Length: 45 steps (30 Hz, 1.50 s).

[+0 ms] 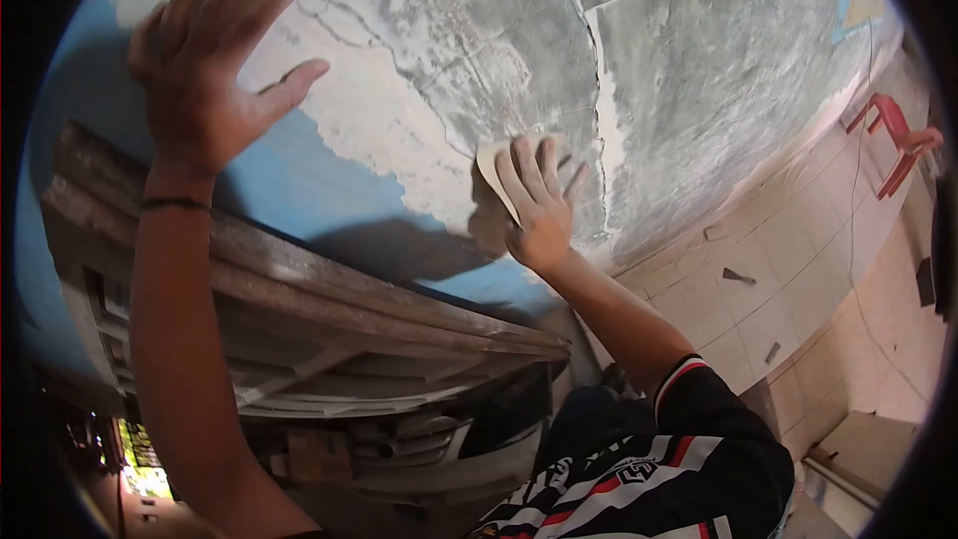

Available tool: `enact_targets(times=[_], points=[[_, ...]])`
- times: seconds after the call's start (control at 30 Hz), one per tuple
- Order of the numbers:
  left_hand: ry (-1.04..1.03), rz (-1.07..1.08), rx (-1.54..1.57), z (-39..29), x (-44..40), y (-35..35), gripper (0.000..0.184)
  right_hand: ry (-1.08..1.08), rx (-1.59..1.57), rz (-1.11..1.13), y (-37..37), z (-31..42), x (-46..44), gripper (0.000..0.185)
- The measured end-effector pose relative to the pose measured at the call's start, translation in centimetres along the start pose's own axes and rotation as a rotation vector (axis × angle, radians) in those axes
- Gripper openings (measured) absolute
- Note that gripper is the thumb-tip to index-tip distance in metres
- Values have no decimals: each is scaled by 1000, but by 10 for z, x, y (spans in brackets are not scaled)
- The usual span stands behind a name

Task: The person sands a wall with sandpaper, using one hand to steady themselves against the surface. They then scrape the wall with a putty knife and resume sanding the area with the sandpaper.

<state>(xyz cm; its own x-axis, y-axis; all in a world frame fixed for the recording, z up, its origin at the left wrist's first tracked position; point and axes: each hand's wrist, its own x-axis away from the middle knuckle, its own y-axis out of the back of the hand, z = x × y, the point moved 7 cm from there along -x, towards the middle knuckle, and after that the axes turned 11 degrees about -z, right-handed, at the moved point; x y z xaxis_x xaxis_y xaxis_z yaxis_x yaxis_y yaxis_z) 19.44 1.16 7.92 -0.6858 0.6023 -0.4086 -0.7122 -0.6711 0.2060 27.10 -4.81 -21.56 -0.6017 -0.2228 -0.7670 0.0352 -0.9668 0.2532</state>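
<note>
My right hand (pixel 540 215) presses a pale beige sheet of sandpaper (pixel 490 172) against the wall, its fingers lying over the sheet. Part of the sheet is hidden beneath the palm, and its left edge curls away from the surface. The wall (pixel 679 70) has bare grey plaster, whitish patches and flaking blue paint. Just to the right of my right hand runs a long jagged crack (pixel 601 105). At the upper left, my left hand (pixel 215 65) has its fingers spread and holds nothing. It is over the blue and white part of the wall; whether it touches is unclear.
A wooden furniture piece with a ledge (pixel 329 274) stands along the wall below my arms. On the tiled floor (pixel 689 314) lie a scraper-like tool (pixel 738 276) and a small grey object (pixel 772 352). A red plastic chair (pixel 901 143) and a thin cable (pixel 854 240) are at right.
</note>
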Motion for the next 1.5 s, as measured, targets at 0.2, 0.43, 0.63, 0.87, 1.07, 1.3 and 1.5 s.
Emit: enact_targets(times=[0.2, 0.43, 0.63, 0.87, 1.07, 1.3, 1.5], points=[[603, -143, -97, -76, 27, 11, 51, 26, 69, 83, 0, -14, 26, 61], [981, -62, -16, -158, 120, -25, 56, 191, 83, 8, 9, -11, -2, 67], [1137, -44, -101, -167, 136, -45, 48, 233, 105, 56, -19, -28, 36, 60], [1125, -74, -135, -170, 138, -48, 52, 317, -20, -121, -11, 10, -13, 52], [1135, 34, -148, -169, 139, -49, 57, 306, 72, 33, -29, -24, 42, 50], [1112, 16, -164, -171, 141, -52, 60, 212, -28, -2, -20, -1, 13, 50], [1105, 58, -181, -169, 140, -52, 60, 182, -11, 46, -20, 7, 16, 50]])
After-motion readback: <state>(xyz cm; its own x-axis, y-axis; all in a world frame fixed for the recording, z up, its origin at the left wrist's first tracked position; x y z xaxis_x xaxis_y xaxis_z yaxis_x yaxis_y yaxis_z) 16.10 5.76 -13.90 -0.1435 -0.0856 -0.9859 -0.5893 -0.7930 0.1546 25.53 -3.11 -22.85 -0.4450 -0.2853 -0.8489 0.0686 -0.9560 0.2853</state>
